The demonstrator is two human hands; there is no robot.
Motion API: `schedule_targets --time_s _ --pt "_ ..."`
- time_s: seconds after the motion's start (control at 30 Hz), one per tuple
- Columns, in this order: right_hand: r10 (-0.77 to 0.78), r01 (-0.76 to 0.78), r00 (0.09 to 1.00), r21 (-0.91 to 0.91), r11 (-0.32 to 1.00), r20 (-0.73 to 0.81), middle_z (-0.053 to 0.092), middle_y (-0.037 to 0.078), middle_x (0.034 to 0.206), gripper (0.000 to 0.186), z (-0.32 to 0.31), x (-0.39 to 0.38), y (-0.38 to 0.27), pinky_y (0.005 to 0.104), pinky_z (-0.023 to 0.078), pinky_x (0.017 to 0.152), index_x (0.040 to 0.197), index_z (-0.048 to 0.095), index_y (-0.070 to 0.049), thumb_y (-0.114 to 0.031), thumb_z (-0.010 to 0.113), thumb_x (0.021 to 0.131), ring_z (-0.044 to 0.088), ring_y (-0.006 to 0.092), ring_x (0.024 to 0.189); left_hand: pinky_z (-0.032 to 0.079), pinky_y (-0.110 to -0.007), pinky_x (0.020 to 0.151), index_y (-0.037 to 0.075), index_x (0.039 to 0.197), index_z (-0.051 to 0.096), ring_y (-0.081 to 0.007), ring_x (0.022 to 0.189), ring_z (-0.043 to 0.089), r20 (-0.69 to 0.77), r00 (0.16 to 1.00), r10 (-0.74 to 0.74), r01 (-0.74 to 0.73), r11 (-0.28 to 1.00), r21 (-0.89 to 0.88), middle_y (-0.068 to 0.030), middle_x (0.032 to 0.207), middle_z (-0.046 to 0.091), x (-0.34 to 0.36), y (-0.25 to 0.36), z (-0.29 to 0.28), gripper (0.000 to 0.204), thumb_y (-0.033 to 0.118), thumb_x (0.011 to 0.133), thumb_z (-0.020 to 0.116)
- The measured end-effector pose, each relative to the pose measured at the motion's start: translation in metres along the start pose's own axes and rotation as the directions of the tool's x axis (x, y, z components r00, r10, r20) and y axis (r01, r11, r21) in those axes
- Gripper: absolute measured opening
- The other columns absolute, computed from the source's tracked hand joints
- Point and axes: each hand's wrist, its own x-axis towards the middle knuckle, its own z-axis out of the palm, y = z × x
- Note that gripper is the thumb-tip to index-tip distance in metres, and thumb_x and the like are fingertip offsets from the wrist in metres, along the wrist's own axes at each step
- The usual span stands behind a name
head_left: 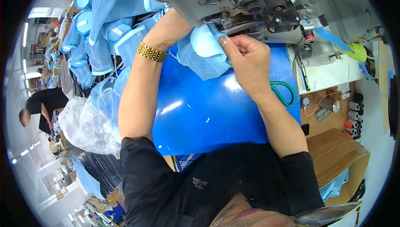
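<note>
Right now, your right hand (251, 60) is closed in a pinch, thumb forward and fingers curled, on the edge of a light-blue mesh pouch (205, 65). Your left hand (176, 23) reaches in at the pouch's other side, its fingers hidden by the sewing machine (260, 8), so you can't tell its grip. The pouch sits between your hands, just beneath the machine's head, above the blue bench (200, 114). A gold metal band (151, 52) circles your left wrist. Beyond that hand lies a heap of blue mesh pouches (102, 33), with a crumpled clear plastic bag (88, 123) nearer you. Outward from your right hand are a green hose (288, 96), thread spools (354, 114) and, nearer you, a cardboard box (342, 154).
</note>
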Motion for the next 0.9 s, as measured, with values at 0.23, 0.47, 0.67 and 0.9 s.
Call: schedule_targets --time_s 0.23,0.47,0.67,0.9 --pt "-0.049 0.048 0.999 -0.095 0.994 -0.010 0.063 0.006 0.056 0.024 -0.002 0.001 -0.002 0.0242 0.041 0.046 0.072 0.068 0.003 -0.019 0.069 0.082 0.055 0.0067 0.049 0.048 -0.029 0.072 0.002 0.103 0.064 -0.0172 0.083 0.058 -0.146 0.985 0.097 -0.102 0.994 -0.026 -0.0097 0.096 0.066 -0.003 0.001 0.009 0.018 0.007 0.087 0.058" --pt "-0.059 0.064 0.997 -0.142 0.988 0.041 0.063 0.007 0.057 0.023 -0.007 0.003 -0.005 0.0241 0.041 0.046 0.073 0.068 0.003 -0.019 0.070 0.082 0.055 0.0068 0.050 0.048 -0.029 0.071 0.001 0.103 0.063 -0.0163 0.082 0.057 -0.188 0.972 0.144 -0.172 0.975 -0.141 -0.0089 0.097 0.065 -0.002 0.003 0.014 0.018 0.006 0.086 0.058" --pt "-0.044 0.060 0.992 -0.141 0.988 0.115 0.063 0.007 0.058 0.022 -0.012 0.006 0.000 0.0243 0.041 0.047 0.074 0.069 0.003 -0.018 0.070 0.081 0.055 0.0069 0.051 0.048 -0.027 0.081 -0.003 0.114 0.059 -0.0117 0.095 0.055 -0.129 0.988 0.080 -0.104 0.976 -0.191 -0.0064 0.105 0.064 -0.002 0.005 0.011 0.027 0.002 0.088 0.057" --pt "-0.089 0.097 0.994 -0.135 0.986 0.062 0.063 0.007 0.058 0.022 -0.009 0.006 -0.001 0.0249 0.041 0.047 0.074 0.068 0.003 -0.017 0.069 0.081 0.055 0.0076 0.050 0.047 -0.026 0.082 -0.002 0.114 0.060 -0.0114 0.094 0.056 -0.134 0.987 0.092 -0.120 0.968 -0.219 -0.0067 0.104 0.065 0.004 -0.006 0.015 0.027 0.002 0.088 0.057"
